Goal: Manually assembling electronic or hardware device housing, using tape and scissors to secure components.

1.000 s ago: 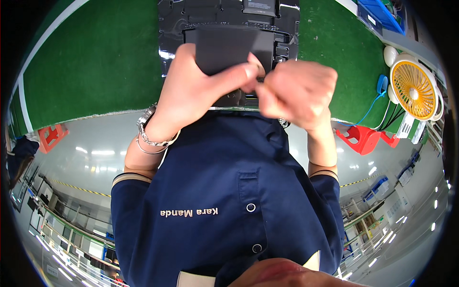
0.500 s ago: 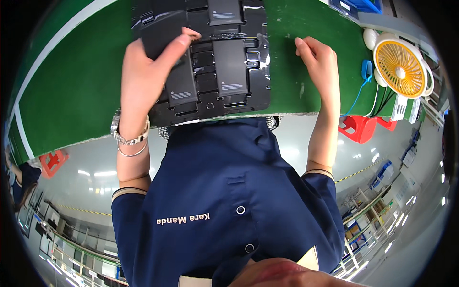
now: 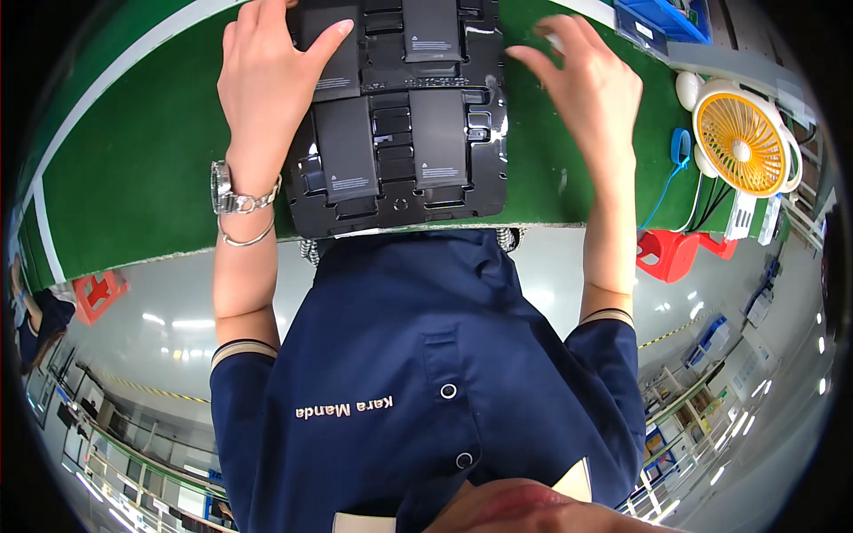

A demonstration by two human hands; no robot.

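A black moulded plastic tray [image 3: 397, 206] lies on the green bench in front of me, cut off by the top of the view. Flat black rectangular packs with small pale print sit in its pockets: a lower left pack [image 3: 346, 147], a lower right pack [image 3: 438, 138], an upper right pack [image 3: 432, 31] and an upper left pack [image 3: 338, 75]. My left hand [image 3: 271, 84] is over the tray's upper left side, thumb spread above the upper left pack, fingertips partly out of view. Beside the tray's right edge, my right hand [image 3: 593, 80] hovers, fingers loosely bent, thumb apart, nothing visible held.
On the right of the green bench [image 3: 151, 151] stand a white and orange fan [image 3: 742, 142], a blue looped strap [image 3: 681, 147] and cables. Blue bins [image 3: 671, 18] are at the far right. Red stools [image 3: 666, 253] stand below the bench edge. Another person [image 3: 44, 315] is at far left.
The tray has shifted right and towards me and sits straighter. My left hand has moved farther away from me along the tray. My right hand has lifted and its thumb and fingers have spread.
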